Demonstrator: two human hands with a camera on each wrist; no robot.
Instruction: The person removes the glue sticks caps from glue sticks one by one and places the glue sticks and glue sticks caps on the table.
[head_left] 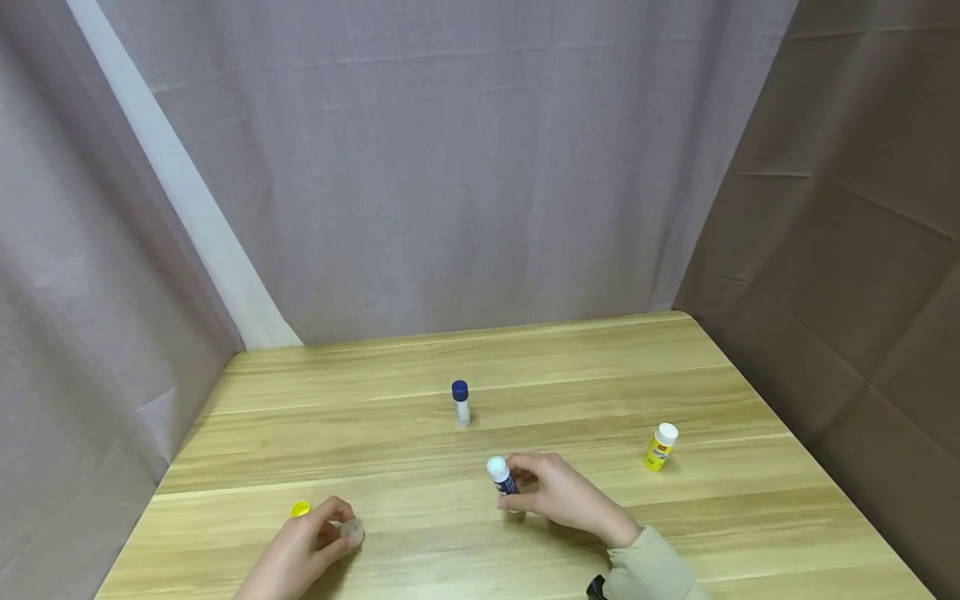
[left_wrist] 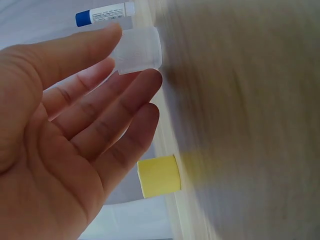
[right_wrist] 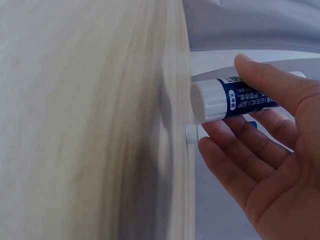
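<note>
My left hand pinches a translucent cap between thumb and fingertips, close over the table at the front left. Just beyond that hand stands a small yellow cap, also visible below the fingers in the left wrist view. My right hand grips a navy-labelled glue stick with white ends. In the head view this stick is near upright, its white top uppermost, over the middle of the table. The fingers hide part of its label.
Farther back, a white glue stick with a blue cap stands upright. To the right is a yellow glue stick with a white cap. Grey curtains hang behind the wooden table, and a brown cloth borders its right side.
</note>
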